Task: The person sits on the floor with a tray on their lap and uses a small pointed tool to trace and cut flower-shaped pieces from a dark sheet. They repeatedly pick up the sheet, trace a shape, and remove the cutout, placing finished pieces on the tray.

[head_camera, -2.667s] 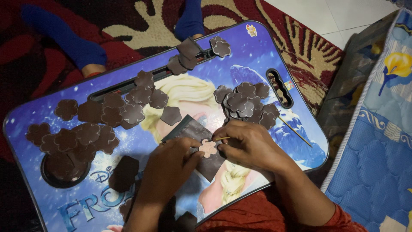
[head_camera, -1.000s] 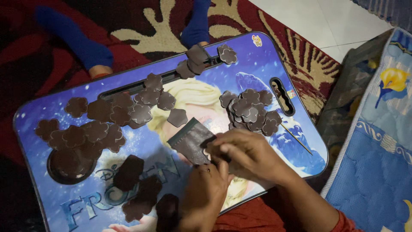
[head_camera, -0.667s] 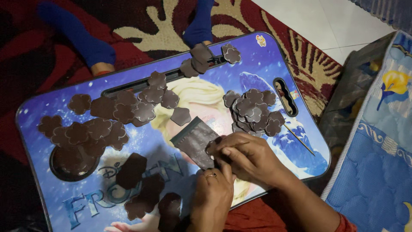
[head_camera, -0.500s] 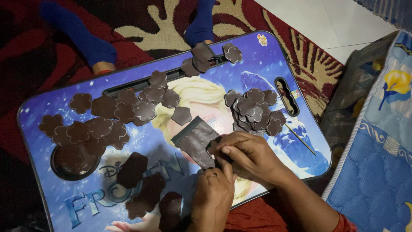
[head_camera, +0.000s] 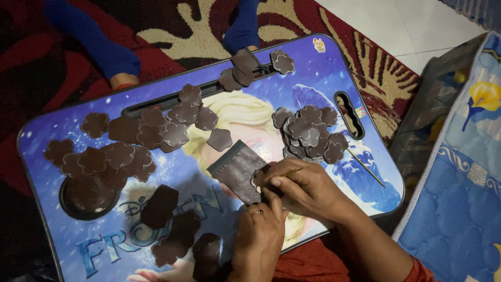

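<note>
My right hand [head_camera: 305,189] pinches a thin wooden stick [head_camera: 290,171] and presses it down over a dark brown textured mat [head_camera: 237,169] on the blue lap table [head_camera: 323,78]. A brown flower-shaped cutout sits under the fingers, mostly hidden. My left hand [head_camera: 259,237], a ring on one finger, rests just below with its fingertips meeting the right hand at the mat's lower edge. Whether the left fingers grip anything cannot be seen.
Brown flower cutouts lie in piles at the left [head_camera: 112,156] and upper right [head_camera: 310,133], with more at the table's top edge [head_camera: 248,68]. Plain brown pieces [head_camera: 172,224] lie near the front. A second stick [head_camera: 365,166] lies at right. Another person's blue-sleeved limbs [head_camera: 94,49] rest on the patterned carpet beyond.
The pale flower seen earlier under my fingers is covered now. My left hand slid right and closer, ending under the right hand. The right hand stayed on the mat.
</note>
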A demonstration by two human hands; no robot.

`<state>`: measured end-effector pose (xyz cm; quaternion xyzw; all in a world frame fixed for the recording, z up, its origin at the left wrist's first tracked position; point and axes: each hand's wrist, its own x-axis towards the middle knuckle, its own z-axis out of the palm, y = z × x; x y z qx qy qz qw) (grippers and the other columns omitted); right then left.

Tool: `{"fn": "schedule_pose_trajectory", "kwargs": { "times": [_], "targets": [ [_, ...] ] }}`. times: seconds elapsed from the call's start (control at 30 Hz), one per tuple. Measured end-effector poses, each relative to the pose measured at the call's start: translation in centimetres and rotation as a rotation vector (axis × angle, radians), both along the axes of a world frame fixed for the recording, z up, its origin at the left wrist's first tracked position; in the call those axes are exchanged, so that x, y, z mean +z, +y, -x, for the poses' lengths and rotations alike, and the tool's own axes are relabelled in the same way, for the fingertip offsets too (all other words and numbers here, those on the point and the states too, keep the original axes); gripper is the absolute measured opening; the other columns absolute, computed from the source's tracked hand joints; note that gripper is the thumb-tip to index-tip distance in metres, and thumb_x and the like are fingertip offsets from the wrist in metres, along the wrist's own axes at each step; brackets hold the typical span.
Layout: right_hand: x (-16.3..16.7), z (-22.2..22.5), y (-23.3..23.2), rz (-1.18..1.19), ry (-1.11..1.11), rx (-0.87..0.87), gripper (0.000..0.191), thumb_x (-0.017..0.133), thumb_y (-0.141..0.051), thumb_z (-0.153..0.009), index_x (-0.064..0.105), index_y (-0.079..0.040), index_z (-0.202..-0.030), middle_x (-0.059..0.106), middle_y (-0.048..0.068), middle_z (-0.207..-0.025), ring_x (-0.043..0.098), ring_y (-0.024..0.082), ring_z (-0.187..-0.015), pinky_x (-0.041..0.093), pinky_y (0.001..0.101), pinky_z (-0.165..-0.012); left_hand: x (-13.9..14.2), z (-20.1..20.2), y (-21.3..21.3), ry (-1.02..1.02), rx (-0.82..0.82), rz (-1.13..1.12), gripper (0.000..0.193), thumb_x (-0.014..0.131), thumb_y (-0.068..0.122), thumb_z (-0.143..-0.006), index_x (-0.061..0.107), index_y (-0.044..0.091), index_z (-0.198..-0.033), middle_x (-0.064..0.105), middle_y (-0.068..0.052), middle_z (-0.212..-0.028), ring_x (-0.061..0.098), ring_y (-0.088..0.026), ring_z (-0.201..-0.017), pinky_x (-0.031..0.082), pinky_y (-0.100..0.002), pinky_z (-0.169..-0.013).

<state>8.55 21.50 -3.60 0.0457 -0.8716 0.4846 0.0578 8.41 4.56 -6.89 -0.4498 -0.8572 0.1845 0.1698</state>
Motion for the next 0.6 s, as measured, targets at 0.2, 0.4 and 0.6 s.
{"fn": "schedule_pose_trajectory", "kwargs": {
  "times": [0.2,0.4,0.6],
  "targets": [
    [0.06,-0.06,-0.04,-0.007,0.017,0.036,0.020,0.061,-0.015,-0.102,0.074,-0.002,-0.096,0.079,0.008,-0.104,0.076,0.023,-0.100,0.059,0.0362,-0.091,-0.44,0.14,0.19,-0.081,-0.007,-0.047,0.061,0.049,0.060,-0.099,0.064,0.002,-0.113,0.051,0.002,-0.065,0.051,-0.013,-0.063,0.039,-0.029,-0.056],
    [-0.51,-0.15,0.04,0.127,-0.037,-0.031,0.020,0.062,-0.015,-0.101,0.077,-0.002,-0.099,0.079,0.008,-0.102,0.077,0.023,-0.098,0.062,0.0351,-0.086,-0.05,0.04,-0.07,-0.029,-0.002,-0.043,0.064,0.048,0.060,-0.099,0.065,0.001,-0.115,0.051,0.003,-0.064,0.051,-0.012,-0.062,0.039,-0.028,-0.055],
    [-0.68,-0.21,0.02,0.040,0.019,-0.018,0.020,0.062,-0.015,-0.101,0.077,-0.002,-0.097,0.079,0.009,-0.101,0.076,0.023,-0.098,0.061,0.0353,-0.085,0.47,0.36,0.04,-0.057,-0.014,-0.036,0.064,0.049,0.060,-0.100,0.064,0.000,-0.119,0.053,0.002,-0.066,0.053,-0.013,-0.063,0.040,-0.028,-0.057]
  ]
}}
